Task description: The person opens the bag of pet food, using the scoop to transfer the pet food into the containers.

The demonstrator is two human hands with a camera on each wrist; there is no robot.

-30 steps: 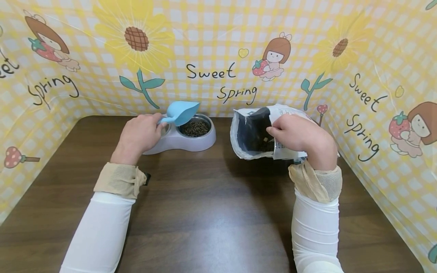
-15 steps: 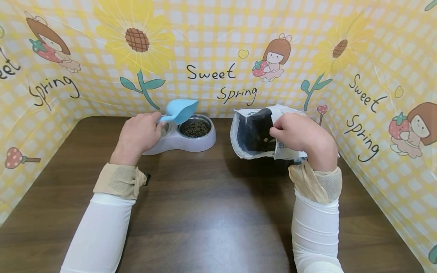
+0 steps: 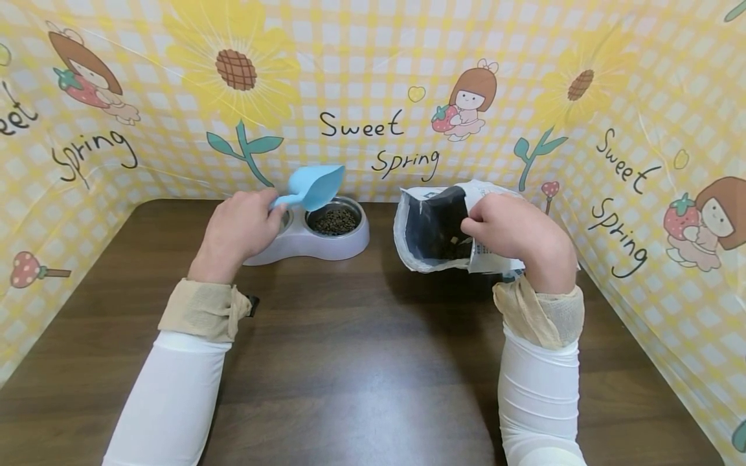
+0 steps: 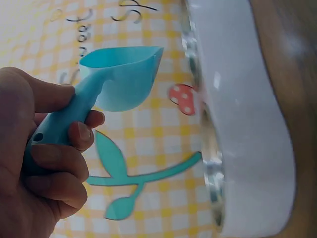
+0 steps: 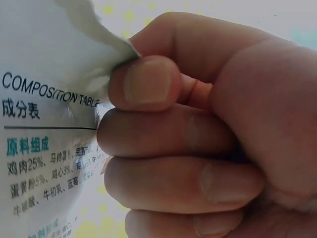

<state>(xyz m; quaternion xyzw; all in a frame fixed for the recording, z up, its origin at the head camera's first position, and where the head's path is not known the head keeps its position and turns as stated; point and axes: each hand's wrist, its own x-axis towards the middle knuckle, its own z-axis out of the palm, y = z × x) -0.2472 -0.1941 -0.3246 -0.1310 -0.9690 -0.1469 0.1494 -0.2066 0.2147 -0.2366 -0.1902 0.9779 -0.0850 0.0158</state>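
A blue scoop (image 3: 315, 186) is held above the double bowl by my left hand (image 3: 239, 226), whose fingers wrap round the handle. The left wrist view shows the scoop (image 4: 121, 82) with its cup beyond the fingers of my left hand (image 4: 44, 158). Brown kibble (image 3: 335, 221) lies in the right-hand bowl of the white stand (image 3: 315, 250); my hand partly covers the other bowl. My right hand (image 3: 513, 230) pinches the edge of a white bag (image 3: 402, 239), its dark mouth facing left with a few pieces inside. Up close, my right hand (image 5: 183, 134) grips the printed bag (image 5: 49, 64).
The brown wooden table (image 3: 350, 362) runs up to a yellow checked cloth (image 3: 361, 65) with flowers and figures, which rises behind and at both sides. The bowl stand and the bag are near the table's back edge.
The scoop has shifted slightly up and tilted in my left hand, its cup turning a little. My right hand has moved slightly right, still pinching the bag's edge.
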